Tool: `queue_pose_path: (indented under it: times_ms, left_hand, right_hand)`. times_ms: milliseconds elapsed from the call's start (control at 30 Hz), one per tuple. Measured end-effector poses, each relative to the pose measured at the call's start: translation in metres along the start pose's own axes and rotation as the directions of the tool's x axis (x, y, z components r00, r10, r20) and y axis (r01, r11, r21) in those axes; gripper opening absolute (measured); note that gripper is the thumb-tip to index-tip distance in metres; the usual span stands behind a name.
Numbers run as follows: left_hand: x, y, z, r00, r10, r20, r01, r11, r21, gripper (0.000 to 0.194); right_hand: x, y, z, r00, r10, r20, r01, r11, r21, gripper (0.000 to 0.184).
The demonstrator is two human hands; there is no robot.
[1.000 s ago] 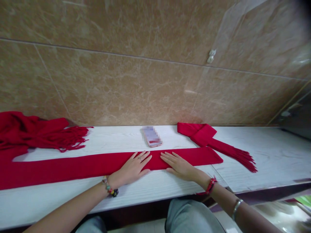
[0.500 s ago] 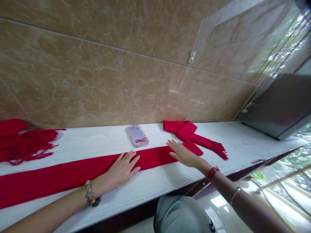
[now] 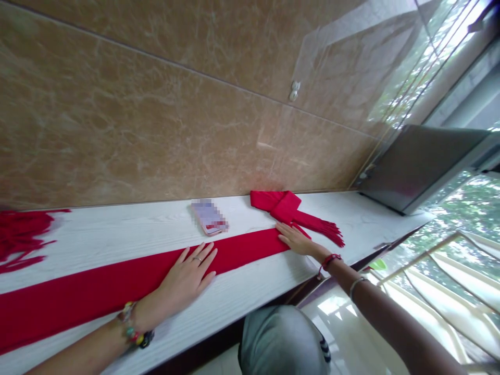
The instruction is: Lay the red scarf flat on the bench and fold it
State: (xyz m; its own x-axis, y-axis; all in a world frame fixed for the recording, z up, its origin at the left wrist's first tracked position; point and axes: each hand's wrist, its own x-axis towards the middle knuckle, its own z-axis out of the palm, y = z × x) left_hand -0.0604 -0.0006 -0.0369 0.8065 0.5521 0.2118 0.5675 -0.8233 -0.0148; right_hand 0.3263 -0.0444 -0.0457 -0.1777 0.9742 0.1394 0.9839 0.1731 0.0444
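Note:
A long red scarf [image 3: 97,284] lies flat along the white counter, running from the left edge of the view to the middle right. My left hand [image 3: 183,281] rests palm down on it, fingers spread. Near the scarf's right end my right hand [image 3: 296,239] lies flat on the cloth with fingers stretched out. Just beyond that hand sits a second red scarf [image 3: 287,205], folded over on itself, its fringe pointing right. At the far left is a red fringed bundle [image 3: 23,237], cut off by the view's edge.
On the white counter [image 3: 128,224], a blurred-out phone-like object [image 3: 210,216] lies near the tiled wall [image 3: 156,130]. A grey boxy appliance [image 3: 417,166] stands at the counter's right end. Beyond the front edge are a railing [image 3: 437,250] and shiny floor.
My right hand has moved toward the scarf's right end and come down onto the cloth. My left hand stays on the scarf. The camera has turned slightly right.

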Motion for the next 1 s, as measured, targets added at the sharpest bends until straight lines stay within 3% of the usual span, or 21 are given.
queue_pose_path:
  times_ms: [133,233,300,367,500,567,633,833,1000]
  left_hand:
    - [0.002,0.002,-0.004,0.999,-0.017,0.048,0.015,0.999,0.030,0.049]
    - [0.002,0.003,-0.004,0.999,-0.024,0.043,0.023,0.999,0.028,0.049]
    - [0.000,0.003,-0.003,1.000,-0.021,0.019,0.021,1.000,0.023,0.049]
    - [-0.001,0.004,-0.002,1.000,-0.024,0.005,0.024,0.999,0.029,0.050]
    - [-0.003,0.005,-0.005,0.999,-0.039,0.011,0.039,0.999,0.037,0.050]
    - [-0.003,0.007,-0.007,0.999,-0.040,0.034,0.038,0.999,0.038,0.051]
    - [-0.002,0.008,-0.010,0.997,-0.041,0.067,0.038,0.999,0.038,0.051]
    - [-0.003,0.008,-0.013,0.996,-0.048,0.082,0.045,0.998,0.033,0.051]
    - [-0.005,0.006,-0.011,0.997,-0.026,0.069,0.024,0.999,0.029,0.050]
  right_hand:
    - [-0.017,0.049,-0.001,0.997,0.065,-0.039,-0.065,0.998,-0.018,0.039]
    - [-0.015,0.045,-0.006,0.989,0.111,-0.100,-0.113,0.993,-0.016,0.042]
    - [-0.007,0.020,-0.010,0.981,0.115,-0.156,-0.115,0.993,0.012,0.047]
    - [0.004,-0.019,-0.015,0.980,0.051,-0.192,-0.037,0.996,0.075,0.052]
    - [0.021,-0.104,-0.020,0.957,-0.262,-0.123,0.281,0.942,0.183,0.051]
    - [0.023,-0.131,-0.020,0.934,-0.352,-0.064,0.357,0.914,0.190,0.053]
    - [0.021,-0.139,-0.019,0.927,-0.373,-0.022,0.371,0.911,0.181,0.053]
    - [0.012,-0.105,-0.015,0.946,-0.318,0.064,0.302,0.936,0.180,0.055]
    - [0.005,-0.062,-0.018,0.987,-0.142,0.076,0.127,0.977,0.170,0.053]
